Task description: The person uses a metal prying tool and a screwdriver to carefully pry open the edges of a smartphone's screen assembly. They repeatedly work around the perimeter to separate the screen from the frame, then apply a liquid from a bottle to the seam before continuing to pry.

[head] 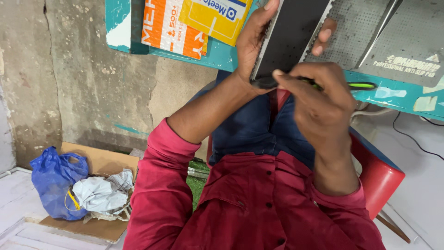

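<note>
Your left hand [252,41] is closed round the lower edge of one dark flat device [289,34], thumb on one side and fingers [326,34] on the other, holding it upright just off the near edge of the teal table [222,55]. Your right hand [319,99] is clenched on one green-handled tool [363,85], its tip set at the device's bottom corner. Judged step: working that bottom edge with the tool. The next move likely calls for a firm left-hand hold and light, controlled pressure at the tip, lest it slip.

Count: one device, one tool, one grey perforated mat [397,41] on the table, two printed packets [185,23] at its near edge, one blue bag [53,180] on the floor
</note>
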